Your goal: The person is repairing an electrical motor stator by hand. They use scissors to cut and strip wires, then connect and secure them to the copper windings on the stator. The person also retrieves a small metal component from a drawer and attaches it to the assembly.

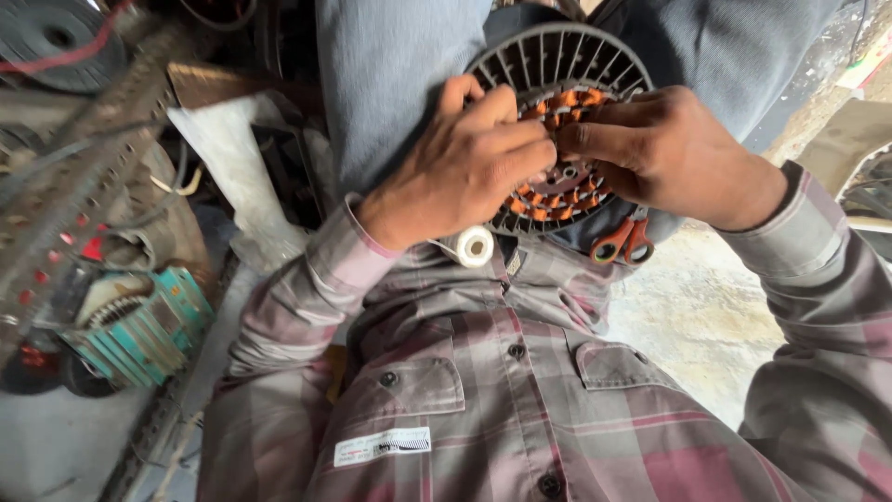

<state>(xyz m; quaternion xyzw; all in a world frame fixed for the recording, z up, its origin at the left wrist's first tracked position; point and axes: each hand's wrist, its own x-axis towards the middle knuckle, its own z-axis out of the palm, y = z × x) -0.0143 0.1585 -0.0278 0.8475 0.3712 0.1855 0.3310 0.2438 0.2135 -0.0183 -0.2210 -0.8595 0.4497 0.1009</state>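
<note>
A round dark-grey finned motor part (557, 51) with a ring of orange copper windings (567, 197) rests on my lap, against blue-grey trousers. My left hand (460, 167) lies over its left side, fingers curled onto the windings. My right hand (669, 149) comes from the right, its fingertips pinching at the windings close to my left fingertips. What the fingertips pinch is too small to tell. A white spool of thread or tape (474, 246) sits just below my left hand. Orange-handled scissors (624, 240) lie below the right hand.
To the left stands a teal finned motor housing (139, 325) among dusty metal parts and wires. A perforated metal rail (74, 167) runs diagonally at far left. Pale concrete floor (697, 316) shows at right. My plaid shirt fills the lower frame.
</note>
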